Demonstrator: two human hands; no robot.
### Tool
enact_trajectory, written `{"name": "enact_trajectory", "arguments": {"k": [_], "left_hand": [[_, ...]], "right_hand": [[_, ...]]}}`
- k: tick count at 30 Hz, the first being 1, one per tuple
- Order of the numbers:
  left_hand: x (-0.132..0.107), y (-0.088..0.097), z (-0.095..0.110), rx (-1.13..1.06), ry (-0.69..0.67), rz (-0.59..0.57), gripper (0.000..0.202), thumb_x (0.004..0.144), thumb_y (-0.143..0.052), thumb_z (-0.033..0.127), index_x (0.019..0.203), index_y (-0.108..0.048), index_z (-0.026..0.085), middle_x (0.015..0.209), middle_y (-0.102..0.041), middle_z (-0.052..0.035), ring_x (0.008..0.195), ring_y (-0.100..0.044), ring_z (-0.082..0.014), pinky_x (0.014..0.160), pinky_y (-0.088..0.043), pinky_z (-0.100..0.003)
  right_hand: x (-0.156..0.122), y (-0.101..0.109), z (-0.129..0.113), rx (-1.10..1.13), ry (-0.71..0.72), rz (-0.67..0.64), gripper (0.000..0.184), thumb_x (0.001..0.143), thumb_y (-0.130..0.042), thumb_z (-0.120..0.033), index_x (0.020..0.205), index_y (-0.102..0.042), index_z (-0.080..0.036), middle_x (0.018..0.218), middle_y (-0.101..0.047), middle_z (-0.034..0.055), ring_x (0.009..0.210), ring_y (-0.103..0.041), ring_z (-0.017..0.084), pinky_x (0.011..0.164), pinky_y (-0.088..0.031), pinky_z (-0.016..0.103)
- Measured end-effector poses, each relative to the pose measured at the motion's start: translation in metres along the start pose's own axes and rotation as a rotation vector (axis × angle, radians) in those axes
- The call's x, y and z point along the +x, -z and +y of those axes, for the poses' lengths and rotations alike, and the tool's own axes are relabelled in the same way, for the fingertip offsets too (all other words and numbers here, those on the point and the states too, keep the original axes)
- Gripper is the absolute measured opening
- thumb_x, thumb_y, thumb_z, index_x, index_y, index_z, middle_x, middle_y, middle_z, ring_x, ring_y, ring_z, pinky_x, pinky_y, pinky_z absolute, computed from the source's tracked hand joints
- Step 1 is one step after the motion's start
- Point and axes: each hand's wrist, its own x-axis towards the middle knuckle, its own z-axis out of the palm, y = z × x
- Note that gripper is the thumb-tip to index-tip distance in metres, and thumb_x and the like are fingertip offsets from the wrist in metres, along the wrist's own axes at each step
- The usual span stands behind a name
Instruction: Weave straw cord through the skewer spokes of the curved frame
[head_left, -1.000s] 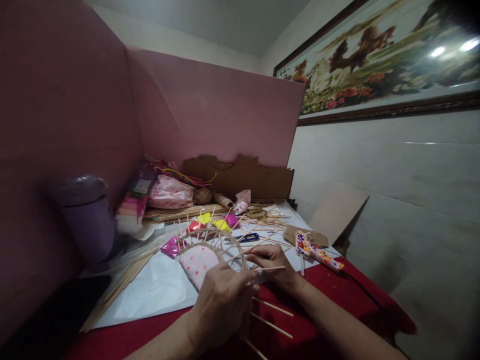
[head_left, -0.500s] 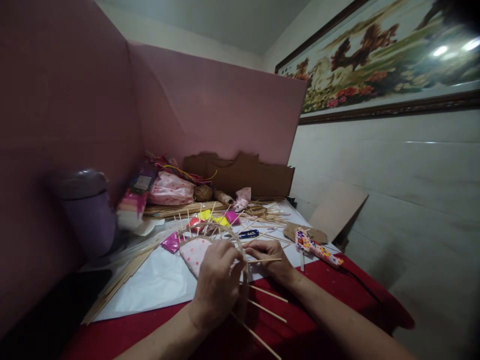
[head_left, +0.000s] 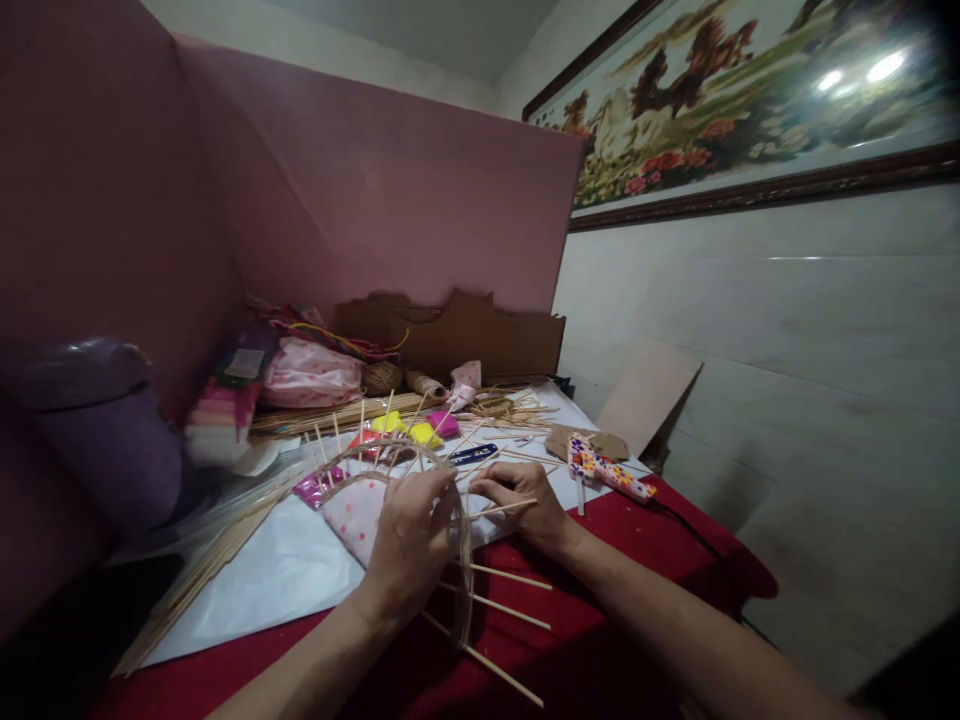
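Observation:
My left hand (head_left: 412, 540) is closed around the near side of a curved, twine-wrapped frame (head_left: 466, 560). Thin wooden sticks (head_left: 514, 611) poke outward through the frame like spokes. Inside its curve lies a pale fabric panel with pink dots (head_left: 356, 515), partly covered by my left hand. Just across the rim, my right hand (head_left: 525, 500) has thumb and forefinger pinched together, close to a stick that juts over its fingers. What the pinch holds is too small to make out.
A flower-patterned glue gun (head_left: 611, 470) rests at right by torn cardboard (head_left: 559, 442). Behind the frame lie a blue utility knife (head_left: 474, 454) and yellow packets (head_left: 424, 434). Bundled sticks (head_left: 202, 575) and a purple bin (head_left: 109, 450) are at left; a twine ball (head_left: 382, 378) sits at the back.
The whole view has shifted, so the scene sits farther left and slightly higher. Both hands stay at the frame, the right still pinching beside the rim.

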Motion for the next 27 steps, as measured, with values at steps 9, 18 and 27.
{"name": "enact_trajectory", "arguments": {"k": [9, 18, 27], "left_hand": [[-0.001, 0.004, 0.0, -0.101, 0.058, 0.001, 0.017, 0.083, -0.05, 0.017, 0.096, -0.059, 0.02, 0.086, -0.066, -0.0027, 0.08, -0.056, -0.0184, 0.075, -0.041, -0.035], [-0.001, 0.008, 0.008, -0.106, 0.048, -0.068, 0.011, 0.085, -0.045, 0.018, 0.087, -0.056, 0.02, 0.08, -0.063, -0.0019, 0.074, -0.052, -0.0173, 0.071, -0.04, -0.034], [-0.002, 0.012, 0.014, -0.105, 0.001, -0.104, 0.005, 0.083, -0.051, 0.024, 0.085, -0.054, 0.02, 0.081, -0.06, -0.0007, 0.073, -0.05, -0.0164, 0.071, -0.039, -0.034]], "right_hand": [[0.014, 0.034, 0.0, -0.264, 0.136, 0.054, 0.014, 0.08, -0.062, -0.024, 0.07, -0.068, -0.017, 0.066, -0.067, 0.0021, 0.062, -0.059, 0.013, 0.058, -0.04, 0.023], [0.037, 0.058, -0.018, -0.546, 0.37, 0.023, 0.022, 0.083, -0.06, -0.032, 0.071, -0.066, -0.015, 0.066, -0.065, 0.0039, 0.062, -0.057, 0.012, 0.06, -0.037, 0.023], [0.063, 0.037, -0.041, -0.935, 0.561, -0.158, 0.027, 0.087, -0.053, -0.033, 0.072, -0.064, -0.014, 0.069, -0.065, 0.0031, 0.063, -0.057, 0.012, 0.056, -0.03, 0.024]]}}
